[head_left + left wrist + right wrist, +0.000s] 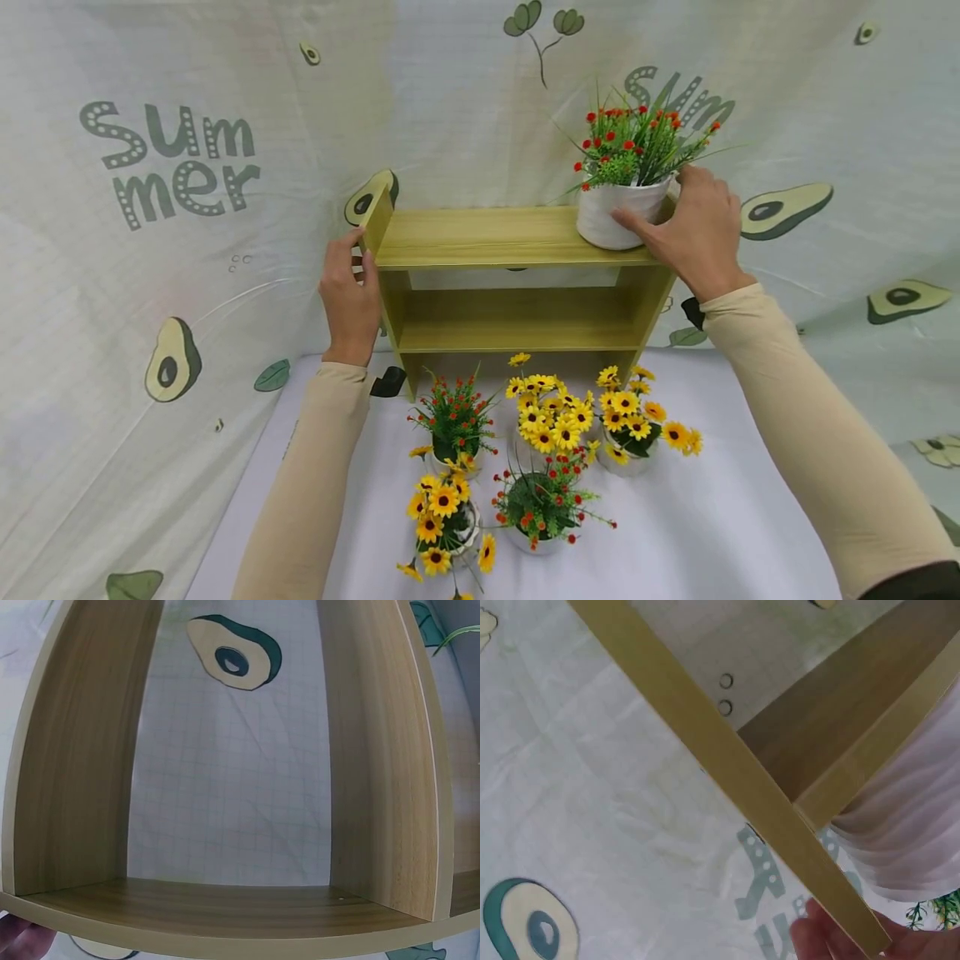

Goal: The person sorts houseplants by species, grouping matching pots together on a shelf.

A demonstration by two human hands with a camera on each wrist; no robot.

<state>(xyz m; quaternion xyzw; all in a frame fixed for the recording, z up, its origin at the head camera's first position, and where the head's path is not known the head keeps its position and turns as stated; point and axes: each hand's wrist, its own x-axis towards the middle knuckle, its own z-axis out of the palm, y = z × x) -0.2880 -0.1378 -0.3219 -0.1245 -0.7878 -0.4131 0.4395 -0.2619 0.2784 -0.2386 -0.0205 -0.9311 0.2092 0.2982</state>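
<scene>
A two-tier wooden shelf (517,319) stands against the fabric backdrop. At its upper left side panel, my left hand (351,304) grips the edge with bent fingers; those fingers (26,941) show at the lower left in the left wrist view. A white ribbed pot (611,218) with red flowers and grass (633,146) sits upright on the right end of the top board. My right hand (701,233) is around the upper right side panel, fingers (814,937) outside it in the right wrist view. Its thumb lies across the pot's front.
On the white table (712,517) in front of the shelf are several potted plants. Yellow-flowered ones (551,417) stand at the middle, right (630,417) and front left (442,517). Red-flowered ones stand at left (453,417) and front (540,504). Patterned fabric (225,292) hangs behind.
</scene>
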